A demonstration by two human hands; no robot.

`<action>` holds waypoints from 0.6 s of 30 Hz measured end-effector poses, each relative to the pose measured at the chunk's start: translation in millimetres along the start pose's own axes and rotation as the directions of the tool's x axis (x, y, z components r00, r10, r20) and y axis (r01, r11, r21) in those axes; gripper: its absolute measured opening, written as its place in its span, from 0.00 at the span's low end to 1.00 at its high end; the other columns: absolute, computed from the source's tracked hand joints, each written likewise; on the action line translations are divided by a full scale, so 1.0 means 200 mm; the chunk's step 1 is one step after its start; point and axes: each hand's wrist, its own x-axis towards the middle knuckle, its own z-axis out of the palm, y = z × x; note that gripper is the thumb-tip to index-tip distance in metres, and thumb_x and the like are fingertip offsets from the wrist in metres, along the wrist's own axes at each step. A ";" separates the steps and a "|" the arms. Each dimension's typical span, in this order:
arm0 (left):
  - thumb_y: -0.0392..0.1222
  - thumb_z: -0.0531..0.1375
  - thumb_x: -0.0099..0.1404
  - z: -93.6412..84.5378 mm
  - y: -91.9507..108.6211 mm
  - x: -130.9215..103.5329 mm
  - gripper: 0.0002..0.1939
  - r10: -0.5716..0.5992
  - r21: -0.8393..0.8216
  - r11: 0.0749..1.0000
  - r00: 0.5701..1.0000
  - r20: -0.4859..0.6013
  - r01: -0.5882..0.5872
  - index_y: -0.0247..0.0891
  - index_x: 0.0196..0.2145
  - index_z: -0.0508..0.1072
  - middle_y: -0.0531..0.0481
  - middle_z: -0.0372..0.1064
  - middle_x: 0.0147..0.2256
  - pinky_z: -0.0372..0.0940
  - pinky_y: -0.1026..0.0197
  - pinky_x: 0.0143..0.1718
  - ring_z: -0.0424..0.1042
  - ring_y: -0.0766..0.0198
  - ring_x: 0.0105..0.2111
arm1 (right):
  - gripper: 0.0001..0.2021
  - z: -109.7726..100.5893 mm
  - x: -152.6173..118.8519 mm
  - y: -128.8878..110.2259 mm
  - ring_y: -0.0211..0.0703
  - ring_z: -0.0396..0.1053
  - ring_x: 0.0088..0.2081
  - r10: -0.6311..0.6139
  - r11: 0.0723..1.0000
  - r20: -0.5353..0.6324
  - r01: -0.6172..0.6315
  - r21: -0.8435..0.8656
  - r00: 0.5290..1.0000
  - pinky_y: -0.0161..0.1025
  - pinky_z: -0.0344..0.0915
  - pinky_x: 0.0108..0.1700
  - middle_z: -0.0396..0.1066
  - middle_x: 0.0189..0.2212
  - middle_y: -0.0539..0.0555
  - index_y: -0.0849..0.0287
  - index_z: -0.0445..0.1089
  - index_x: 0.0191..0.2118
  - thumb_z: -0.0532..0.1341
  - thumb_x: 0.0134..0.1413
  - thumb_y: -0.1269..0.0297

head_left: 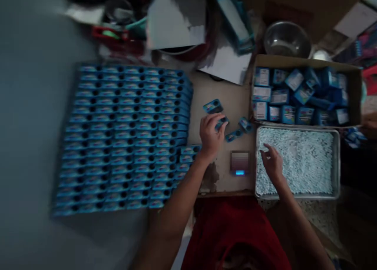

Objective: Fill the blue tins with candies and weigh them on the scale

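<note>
My left hand (211,134) is closed around a small blue box (222,123), pinched between thumb and fingers above the work surface. Close by lie more small blue boxes: one (212,106) just beyond the hand, another (245,124) to its right, and a third (234,135) nearer to me. Over the left side of a metal tray (336,164) hovers my right hand (272,162), its thumb and index finger curved and slightly apart, with nothing visible between them. Small pale blue-white pieces (303,160) fill the tray.
Rows of blue boxes (123,136) cover the left side. Behind the tray stands a cardboard carton (355,93) with jumbled blue boxes. A blurred-out item (240,162) with a bright blue strip sits between my hands. Farther back are a metal bowl (287,38) and papers (226,63).
</note>
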 end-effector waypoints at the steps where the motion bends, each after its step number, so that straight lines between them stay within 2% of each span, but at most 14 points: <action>1: 0.51 0.66 0.76 0.04 0.07 0.04 0.10 0.078 -0.014 0.997 0.996 0.047 -0.077 0.44 0.47 0.82 0.42 0.81 0.51 0.64 0.42 0.70 0.77 0.46 0.56 | 0.13 -0.06 -0.06 0.04 0.59 0.84 0.33 0.030 1.000 -0.018 -0.030 -0.010 0.999 0.58 0.81 0.40 0.85 0.45 0.57 0.43 0.78 0.53 0.62 0.68 0.53; 2: 0.48 0.66 0.76 0.11 0.13 0.12 0.08 0.150 -0.034 0.989 0.984 0.093 -0.147 0.44 0.45 0.82 0.44 0.81 0.49 0.63 0.41 0.70 0.77 0.47 0.55 | 0.12 -0.12 -0.11 0.08 0.60 0.84 0.34 0.064 0.998 -0.046 -0.065 -0.019 0.997 0.59 0.81 0.39 0.85 0.46 0.57 0.42 0.78 0.52 0.62 0.68 0.53; 4: 0.42 0.66 0.75 0.33 0.25 0.35 0.04 0.256 -0.079 0.966 0.946 0.197 -0.245 0.43 0.46 0.80 0.45 0.79 0.49 0.62 0.39 0.72 0.76 0.46 0.57 | 0.11 -0.22 -0.19 0.17 0.62 0.85 0.35 0.136 0.990 -0.125 -0.140 -0.023 0.983 0.62 0.82 0.40 0.84 0.47 0.57 0.39 0.78 0.51 0.61 0.68 0.53; 5: 0.39 0.68 0.72 0.48 0.31 0.48 0.06 0.282 -0.099 0.959 0.918 0.278 -0.265 0.41 0.47 0.80 0.45 0.78 0.50 0.61 0.39 0.72 0.75 0.45 0.59 | 0.11 -0.26 -0.22 0.22 0.63 0.85 0.36 0.168 0.985 -0.169 -0.173 -0.016 0.971 0.65 0.82 0.41 0.84 0.48 0.58 0.38 0.77 0.52 0.61 0.69 0.52; 7: 0.36 0.70 0.70 0.80 0.40 0.71 0.10 0.292 -0.109 0.956 0.824 0.485 -0.274 0.37 0.47 0.77 0.44 0.76 0.52 0.60 0.40 0.73 0.72 0.44 0.63 | 0.11 -0.31 -0.27 0.30 0.66 0.85 0.38 0.218 0.975 -0.248 -0.222 0.015 0.944 0.69 0.82 0.43 0.82 0.52 0.59 0.37 0.77 0.52 0.61 0.69 0.51; 8: 0.39 0.71 0.69 0.96 0.42 0.80 0.13 0.266 -0.095 0.961 0.767 0.584 -0.261 0.35 0.48 0.76 0.43 0.75 0.52 0.61 0.43 0.73 0.72 0.44 0.63 | 0.11 -0.32 -0.30 0.33 0.67 0.85 0.39 0.236 0.971 -0.281 -0.235 0.036 0.930 0.70 0.82 0.43 0.82 0.53 0.60 0.36 0.77 0.52 0.61 0.69 0.51; 10: 0.44 0.78 0.62 1.23 0.45 0.87 0.24 0.227 -0.072 0.967 0.702 0.675 -0.243 0.32 0.48 0.75 0.37 0.75 0.53 0.63 0.41 0.71 0.73 0.39 0.63 | 0.09 -0.32 -0.35 0.36 0.68 0.85 0.41 0.259 0.966 -0.325 -0.246 0.082 0.910 0.71 0.83 0.43 0.82 0.52 0.61 0.36 0.78 0.50 0.63 0.68 0.50; 11: 0.46 0.82 0.55 1.33 0.45 0.86 0.31 0.192 -0.048 0.973 0.683 0.705 -0.225 0.31 0.49 0.75 0.33 0.74 0.55 0.62 0.38 0.71 0.72 0.34 0.64 | 0.09 -0.32 -0.37 0.36 0.69 0.85 0.42 0.265 0.964 -0.341 -0.243 0.105 0.902 0.70 0.83 0.42 0.83 0.51 0.61 0.37 0.79 0.48 0.63 0.67 0.49; 12: 0.46 0.85 0.47 1.40 0.45 0.84 0.38 0.156 -0.019 0.978 0.671 0.725 -0.208 0.31 0.49 0.74 0.29 0.72 0.58 0.61 0.34 0.72 0.70 0.30 0.66 | 0.08 -0.32 -0.38 0.35 0.69 0.85 0.43 0.266 0.963 -0.359 -0.235 0.128 0.894 0.69 0.84 0.41 0.83 0.49 0.60 0.37 0.79 0.47 0.64 0.67 0.49; 14: 0.42 0.87 0.33 1.48 0.42 0.78 0.48 0.099 0.025 0.984 0.669 0.737 -0.174 0.32 0.50 0.73 0.24 0.69 0.62 0.55 0.28 0.75 0.65 0.23 0.69 | 0.08 -0.34 -0.35 0.30 0.68 0.85 0.44 0.261 0.963 -0.398 -0.210 0.166 0.880 0.67 0.84 0.40 0.84 0.47 0.59 0.38 0.80 0.46 0.65 0.66 0.49; 16: 0.37 0.85 0.29 1.49 0.38 0.73 0.50 0.094 0.023 0.987 0.683 0.724 -0.161 0.33 0.51 0.73 0.26 0.70 0.61 0.54 0.28 0.75 0.65 0.23 0.68 | 0.09 -0.41 -0.23 0.25 0.64 0.85 0.44 0.247 0.966 -0.464 -0.182 0.181 0.850 0.65 0.84 0.42 0.85 0.45 0.57 0.41 0.80 0.47 0.65 0.67 0.50; 18: 0.33 0.82 0.32 1.44 0.36 0.74 0.50 0.128 -0.028 0.988 0.712 0.690 -0.150 0.34 0.55 0.72 0.29 0.72 0.60 0.58 0.32 0.74 0.67 0.27 0.67 | 0.11 -0.52 0.01 0.23 0.58 0.85 0.40 0.222 0.973 -0.542 -0.154 0.170 0.810 0.61 0.83 0.46 0.85 0.43 0.56 0.46 0.79 0.50 0.64 0.69 0.51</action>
